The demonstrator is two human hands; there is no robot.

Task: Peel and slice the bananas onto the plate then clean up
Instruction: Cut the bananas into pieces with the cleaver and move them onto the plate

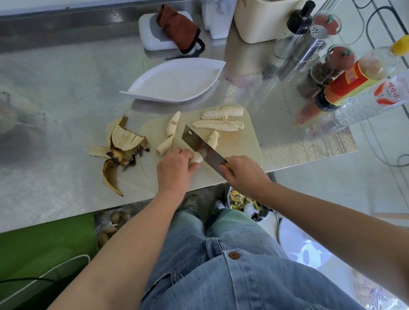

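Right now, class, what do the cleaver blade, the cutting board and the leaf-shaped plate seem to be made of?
The cleaver blade: likely steel, brushed grey with a dull sheen. The cutting board: probably plastic, matt beige, thin with rounded corners. The plate: smooth white with ribbed rim; ceramic or melamine, cannot tell.

Your white leaf-shaped plate (pixel 172 83) lies just beyond the beige cutting board (pixel 243 150). On the board, two sliced bananas (pixel 220 119) lie fanned, three peeled pieces (pixel 173 124) lie nearer, and the cleaver (pixel 202 144) bears on a fourth piece (pixel 197 158). Browned peels (pixel 122 144) lie just left of it.
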